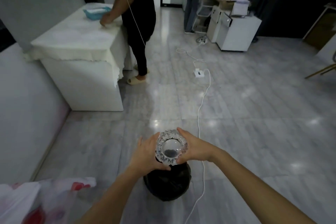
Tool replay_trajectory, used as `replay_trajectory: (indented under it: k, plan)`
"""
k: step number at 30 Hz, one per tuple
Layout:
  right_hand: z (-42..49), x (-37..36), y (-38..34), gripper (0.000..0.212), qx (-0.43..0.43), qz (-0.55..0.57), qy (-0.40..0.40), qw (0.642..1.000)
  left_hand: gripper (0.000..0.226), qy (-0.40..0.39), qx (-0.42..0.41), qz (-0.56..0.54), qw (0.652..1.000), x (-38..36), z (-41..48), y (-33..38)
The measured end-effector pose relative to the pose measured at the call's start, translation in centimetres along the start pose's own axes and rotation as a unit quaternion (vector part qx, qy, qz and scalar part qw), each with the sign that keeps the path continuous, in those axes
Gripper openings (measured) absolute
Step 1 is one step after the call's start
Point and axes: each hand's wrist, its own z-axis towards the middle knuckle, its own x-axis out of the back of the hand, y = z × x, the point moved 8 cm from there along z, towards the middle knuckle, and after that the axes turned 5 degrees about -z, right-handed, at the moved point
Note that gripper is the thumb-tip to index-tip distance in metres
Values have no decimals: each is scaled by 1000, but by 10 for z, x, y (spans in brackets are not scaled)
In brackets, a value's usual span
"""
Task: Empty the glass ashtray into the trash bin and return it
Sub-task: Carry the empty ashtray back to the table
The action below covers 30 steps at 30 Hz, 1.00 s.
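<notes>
Your left hand (145, 152) and right hand (195, 149) clasp the cut-glass ashtray (171, 148) by its rim above the black-lined bin (167, 183); likely heavy, slick, breakable, so keep fingers wrapped on the notched edge.

A person in black (138, 14) stands at a desk (76, 42) with a white cloth and a blue basket (96, 12). A white cable (203, 96) crosses the tiled floor (254, 114).
</notes>
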Motion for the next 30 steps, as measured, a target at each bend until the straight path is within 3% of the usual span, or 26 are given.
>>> replay_trajectory:
  k: [3, 6, 13, 17, 30]
  plan:
    - [-11, -3, -34, 134, 39, -140, -8, 989, 123, -8, 1, 31, 999, 26, -15, 12]
    - [-17, -5, -64, 135, 74, -206, 1, 976, 124, 11, 11, 43, 999, 55, -30, 19]
    - [-16, -22, -134, 126, 176, -258, 38, 949, 124, 70, 65, 112, 989, 120, -76, 14]
    - [-13, -48, -182, 125, 256, -310, 42, 915, 128, 110, 125, 128, 978, 153, -120, -2]
    - [-55, -234, -327, 126, 470, -383, -87, 791, 121, 268, 336, 141, 892, 206, -365, -34]
